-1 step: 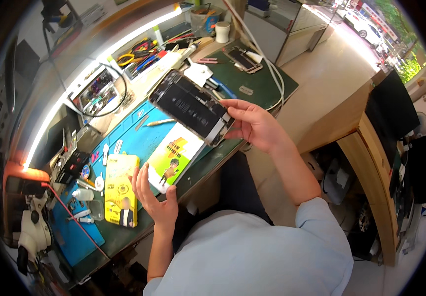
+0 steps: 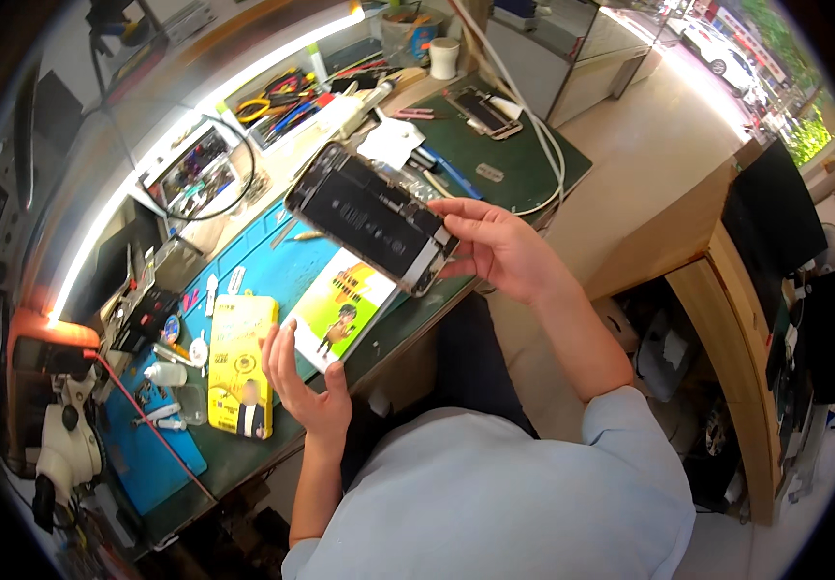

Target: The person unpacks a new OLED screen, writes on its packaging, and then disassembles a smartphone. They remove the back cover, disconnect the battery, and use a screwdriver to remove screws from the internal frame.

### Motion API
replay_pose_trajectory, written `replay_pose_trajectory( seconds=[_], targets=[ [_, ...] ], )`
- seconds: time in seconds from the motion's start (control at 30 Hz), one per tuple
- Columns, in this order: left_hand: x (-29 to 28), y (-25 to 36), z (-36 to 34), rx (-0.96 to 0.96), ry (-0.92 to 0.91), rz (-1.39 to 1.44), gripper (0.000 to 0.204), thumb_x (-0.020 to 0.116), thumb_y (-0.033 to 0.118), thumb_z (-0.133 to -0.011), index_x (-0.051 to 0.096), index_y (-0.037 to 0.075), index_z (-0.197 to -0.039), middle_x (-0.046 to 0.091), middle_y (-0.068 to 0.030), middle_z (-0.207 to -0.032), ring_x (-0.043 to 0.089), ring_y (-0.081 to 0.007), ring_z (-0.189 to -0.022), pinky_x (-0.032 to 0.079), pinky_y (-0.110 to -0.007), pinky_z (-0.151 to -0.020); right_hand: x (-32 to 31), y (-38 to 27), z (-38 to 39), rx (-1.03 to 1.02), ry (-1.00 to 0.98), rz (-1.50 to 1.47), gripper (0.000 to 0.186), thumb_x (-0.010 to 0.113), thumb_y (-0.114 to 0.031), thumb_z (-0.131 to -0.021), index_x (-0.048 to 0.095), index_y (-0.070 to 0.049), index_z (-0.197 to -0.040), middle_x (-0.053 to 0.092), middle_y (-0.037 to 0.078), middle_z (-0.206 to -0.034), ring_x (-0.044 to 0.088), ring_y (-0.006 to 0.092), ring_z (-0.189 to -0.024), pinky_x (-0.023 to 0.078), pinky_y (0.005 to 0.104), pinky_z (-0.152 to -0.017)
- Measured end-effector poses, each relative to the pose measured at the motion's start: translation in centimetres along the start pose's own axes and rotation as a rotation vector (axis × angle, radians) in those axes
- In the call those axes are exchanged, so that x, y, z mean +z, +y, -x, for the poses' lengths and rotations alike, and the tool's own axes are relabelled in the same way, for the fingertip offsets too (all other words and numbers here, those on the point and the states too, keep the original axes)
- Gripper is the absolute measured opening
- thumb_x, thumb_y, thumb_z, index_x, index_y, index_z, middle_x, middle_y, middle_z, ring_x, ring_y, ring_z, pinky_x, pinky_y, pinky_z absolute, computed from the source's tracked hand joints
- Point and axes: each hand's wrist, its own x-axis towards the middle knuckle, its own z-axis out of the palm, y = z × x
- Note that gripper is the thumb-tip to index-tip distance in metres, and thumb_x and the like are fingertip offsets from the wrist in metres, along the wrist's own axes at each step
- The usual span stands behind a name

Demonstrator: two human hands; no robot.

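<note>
An opened smartphone (image 2: 369, 215) with its back off is tilted above the bench, its black battery and inner parts facing up. My right hand (image 2: 491, 246) grips it by its right end, thumb on top and fingers beneath. Beside the yellow box (image 2: 241, 362), my left hand (image 2: 309, 387) is held with its fingers stretched out, holding nothing. Partly under the phone lies a white and green box (image 2: 351, 307) with a cartoon figure. The tip of a pen-like tool (image 2: 309, 236) shows at the phone's left edge, on the blue mat (image 2: 261, 249).
Another opened phone (image 2: 483, 112) lies on the bench's far right, near a white cable (image 2: 545, 145). Pliers and other hand tools (image 2: 277, 97) stand at the back. A microscope (image 2: 71, 435) and small bottles (image 2: 168, 373) are at the left. A wooden cabinet (image 2: 727, 290) stands to the right.
The phone in my right hand has moved slightly left and down, covering more of the pen-like tool. The whole view has shifted a little; my left hand stays outstretched.
</note>
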Motion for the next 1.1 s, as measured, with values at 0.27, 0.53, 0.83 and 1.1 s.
replay_pose_trajectory(
  seconds=[0.27,0.53,0.83,1.1],
  targets=[
    [-2.2,3.1,1.3,-0.521,-0.045,1.265,0.056,0.056,0.022,-0.105,0.034,-0.002,-0.15,0.054,-0.0127,-0.136,0.058,-0.0217,-0.12,0.05,-0.038,-0.102,5.2,3.8,2.2,0.192,-0.242,0.144,0.035,0.057,-0.018,-0.103,0.06,-0.004,-0.134,0.066,0.008,-0.125,0.065,0.0165,-0.11,0.059,0.0334,-0.086],
    [-3.9,3.9,6.6,-0.816,-0.117,1.107,0.042,0.06,0.003,-0.099,0.048,0.001,-0.14,0.058,-0.0096,-0.132,0.058,-0.0182,-0.119,0.047,-0.035,-0.104,4.9,6.4,4.0,0.2,-0.397,0.461,0.029,0.058,-0.022,-0.103,0.068,-0.003,-0.124,0.072,0.005,-0.111,0.068,0.0129,-0.097,0.058,0.029,-0.077],
    [-5.5,4.4,6.8,-0.945,-0.149,1.003,0.039,0.06,0.003,-0.1,0.049,-0.001,-0.137,0.06,-0.0106,-0.13,0.059,-0.0182,-0.118,0.048,-0.035,-0.102,-2.8,3.9,-4.3,-0.536,0.579,1.666,0.046,0.078,-0.033,-0.084,0.067,-0.008,-0.121,0.069,0.009,-0.106,0.062,0.0279,-0.102,0.05,0.0405,-0.089],
    [-5.4,5.1,6.2,-0.947,-0.095,1.04,0.03,0.069,0.013,-0.098,0.063,-0.002,-0.123,0.067,-0.005,-0.116,0.062,-0.0121,-0.102,0.05,-0.028,-0.089,-0.9,4.2,-3.3,-0.905,0.605,1.633,0.025,0.074,-0.015,-0.087,0.07,-0.008,-0.111,0.069,0.007,-0.095,0.064,0.0271,-0.087,0.052,0.0382,-0.079]
  ],
)
